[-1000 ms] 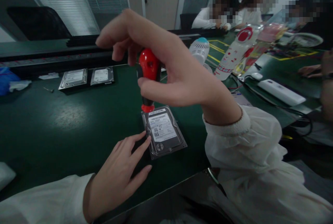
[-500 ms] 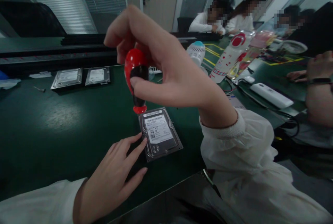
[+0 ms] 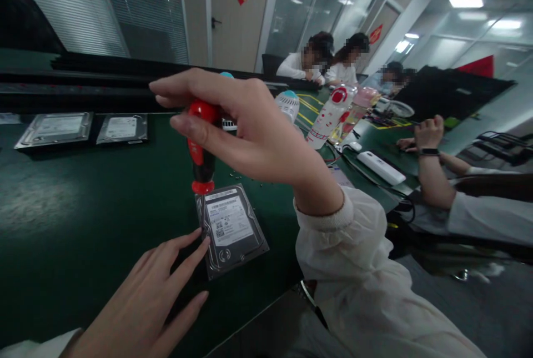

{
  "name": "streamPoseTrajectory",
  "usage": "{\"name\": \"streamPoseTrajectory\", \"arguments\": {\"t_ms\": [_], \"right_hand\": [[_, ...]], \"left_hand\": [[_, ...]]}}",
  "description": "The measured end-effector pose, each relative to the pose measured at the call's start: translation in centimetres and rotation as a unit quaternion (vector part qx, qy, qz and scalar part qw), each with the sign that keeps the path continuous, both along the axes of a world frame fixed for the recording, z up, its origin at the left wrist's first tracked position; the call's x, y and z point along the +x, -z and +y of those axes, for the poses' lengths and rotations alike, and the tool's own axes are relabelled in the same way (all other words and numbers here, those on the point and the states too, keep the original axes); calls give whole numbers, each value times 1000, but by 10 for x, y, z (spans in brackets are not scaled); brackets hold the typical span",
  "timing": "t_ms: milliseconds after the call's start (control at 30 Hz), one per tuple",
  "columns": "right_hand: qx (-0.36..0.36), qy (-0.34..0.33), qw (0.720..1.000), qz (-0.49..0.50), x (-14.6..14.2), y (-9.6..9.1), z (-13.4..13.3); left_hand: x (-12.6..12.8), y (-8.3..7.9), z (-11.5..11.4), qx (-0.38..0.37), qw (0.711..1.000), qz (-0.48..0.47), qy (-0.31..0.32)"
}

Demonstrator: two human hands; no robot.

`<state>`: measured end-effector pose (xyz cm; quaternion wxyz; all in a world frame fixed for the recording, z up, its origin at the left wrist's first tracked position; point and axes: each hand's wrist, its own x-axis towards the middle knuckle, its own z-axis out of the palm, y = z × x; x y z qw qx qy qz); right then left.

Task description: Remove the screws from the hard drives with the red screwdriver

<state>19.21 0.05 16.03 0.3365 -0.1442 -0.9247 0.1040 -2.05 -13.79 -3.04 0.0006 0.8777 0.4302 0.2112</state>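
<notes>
A hard drive with a white label lies face up on the green table. My right hand holds a red and black screwdriver by its handle, thumb on one side and the other fingers stretched over the top. The screwdriver stands nearly upright, its shaft reaching down to the left edge of the drive near the fingertips of my left hand. My left hand is open, palm down, with two fingertips touching that same edge. Several small screws are scattered behind the drive.
Two more hard drives, a left one and a right one, lie at the back left. A small white fan, a printed bottle and a white power bank-like block stand or lie to the right. A person's forearm rests farther right.
The view has swung, so the scene sits farther left. My right hand's fingers have straightened and shifted over the handle, which looks turned. My left hand keeps its place at the drive's edge.
</notes>
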Motion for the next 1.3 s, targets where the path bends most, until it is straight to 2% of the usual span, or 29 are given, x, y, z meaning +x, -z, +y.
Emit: {"name": "streamPoseTrajectory", "arguments": {"t_ms": [167, 300, 367, 467, 533, 633, 700, 767, 933, 1000, 1100, 1167, 1233, 1300], "right_hand": [[97, 87, 991, -4, -2, -1, -10], [89, 187, 977, -51, -3, -6, -20], [81, 160, 982, -56, -2, -7, -18], [44, 31, 998, -21, 3, -5, -7], [8, -38, 999, -30, 6, -3, 1], [-5, -80, 996, -45, 8, 0, 6], [3, -68, 997, -36, 9, -1, 4], [17, -29, 999, -39, 9, -4, -1], [109, 72, 990, -61, 10, -11, -11], [104, 58, 991, -61, 10, -10, -8], [58, -20, 997, -47, 12, -10, -3], [31, -44, 996, -65, 14, -12, -3], [9, -28, 994, -108, 15, -15, -5], [3, -4, 994, -109, 15, -17, -7]], "left_hand": [[-2, 1, 0, -7, 1000, 4, -6], [-3, 1, 0, -6, 1000, 5, -2], [-4, 2, 1, -3, 1000, 10, 0], [-4, 4, 2, -4, 1000, 17, 0], [-5, 5, 2, -6, 1000, 15, 1], [-5, 5, 1, -9, 1000, 11, 3], [-5, 5, 1, -8, 1000, 10, 2], [-4, 5, 1, -8, 1000, 13, 0], [-4, 5, 2, -11, 1000, 16, -3], [-4, 4, 2, -12, 1000, 12, -4], [-3, 3, 1, -11, 1000, 6, -2], [-3, 3, 2, -8, 1000, 3, -1], [-4, 3, 2, -5, 1000, 6, 0], [-4, 3, 3, -2, 1000, 11, 2]]}}
